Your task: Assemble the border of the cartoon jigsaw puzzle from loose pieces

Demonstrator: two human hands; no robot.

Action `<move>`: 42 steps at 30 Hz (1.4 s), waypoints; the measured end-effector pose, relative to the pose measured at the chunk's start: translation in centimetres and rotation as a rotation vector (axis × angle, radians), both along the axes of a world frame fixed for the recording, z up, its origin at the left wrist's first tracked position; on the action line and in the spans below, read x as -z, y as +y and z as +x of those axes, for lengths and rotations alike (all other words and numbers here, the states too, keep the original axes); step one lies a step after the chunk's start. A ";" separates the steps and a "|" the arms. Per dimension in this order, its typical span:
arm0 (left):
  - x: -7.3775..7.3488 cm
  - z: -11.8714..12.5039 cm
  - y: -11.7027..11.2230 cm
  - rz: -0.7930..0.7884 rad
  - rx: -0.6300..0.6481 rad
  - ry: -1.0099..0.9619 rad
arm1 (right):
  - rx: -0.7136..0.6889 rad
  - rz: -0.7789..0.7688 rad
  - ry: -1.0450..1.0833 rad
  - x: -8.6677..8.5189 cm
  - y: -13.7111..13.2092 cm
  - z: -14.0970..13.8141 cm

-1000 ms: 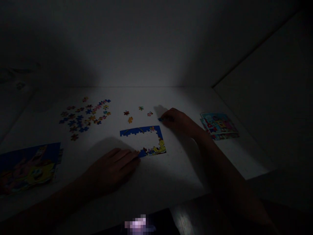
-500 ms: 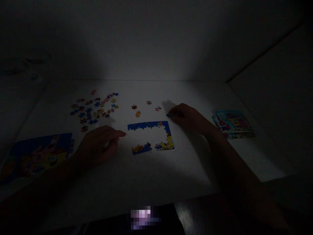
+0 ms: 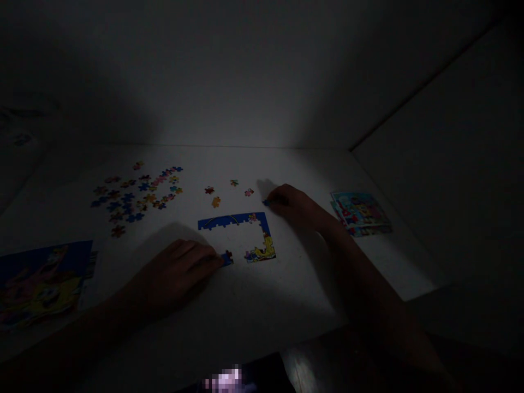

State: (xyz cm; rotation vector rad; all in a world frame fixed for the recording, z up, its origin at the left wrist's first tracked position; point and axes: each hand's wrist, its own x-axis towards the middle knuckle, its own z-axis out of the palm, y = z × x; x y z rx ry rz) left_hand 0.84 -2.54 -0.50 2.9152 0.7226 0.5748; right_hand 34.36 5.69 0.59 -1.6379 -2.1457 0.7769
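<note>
Dimly, can see a pale wall (image 3: pixel 229 82) rising behind everything. Below it, can make out a white table (image 3: pixel 262 305), lit a little more toward the far side than at the near edge. At the left, find a picture sheet (image 3: pixel 45 275), blue with yellow and pink cartoon figures, lying flat and cut off by the view. Just beyond it, see a scatter of loose pieces (image 3: pixel 127 199) in dark blue, red, pink and yellow, with many touching or overlapping. Nearer the middle, see the left hand (image 3: pixel 178 273), low over the table, with fingertips laid on the left end of a blue strip (image 3: pixel 227 258); in this gloom, cannot tell whether pinching or only pressing. Opposite, see the right hand (image 3: pixel 292 206), with thumb and forefinger drawn narrowly together on a blue piece (image 3: pixel 266 202), just beyond the far right corner of a part-built puzzle (image 3: pixel 268 246). Between both hands, find that puzzle flat on the table, joined along the far edge, down the right side and along a short run of the near edge, with a gap from there to the strip. Farther right, find overlapping picture cards (image 3: pixel 362 213). Beyond the puzzle, count four separate pieces: red (image 3: pixel 209 190), orange (image 3: pixel 216 202), greenish (image 3: pixel 233 183) and pink (image 3: pixel 249 192).
</note>
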 end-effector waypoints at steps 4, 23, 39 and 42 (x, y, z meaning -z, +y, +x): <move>-0.2 -0.2 0.1 0.009 0.000 0.000 | 0.013 -0.031 0.037 -0.1 -0.1 0.0; 0.3 -0.2 0.2 -0.023 -0.021 -0.011 | 0.012 -0.113 0.338 0.4 -0.1 -0.5; 0.4 -0.5 0.3 -0.064 0.017 0.000 | -0.445 -0.333 0.272 -2.1 -4.3 -6.0; 0.6 -0.4 0.2 -0.048 0.015 -0.002 | -0.529 -0.345 0.258 -2.1 -5.0 -7.2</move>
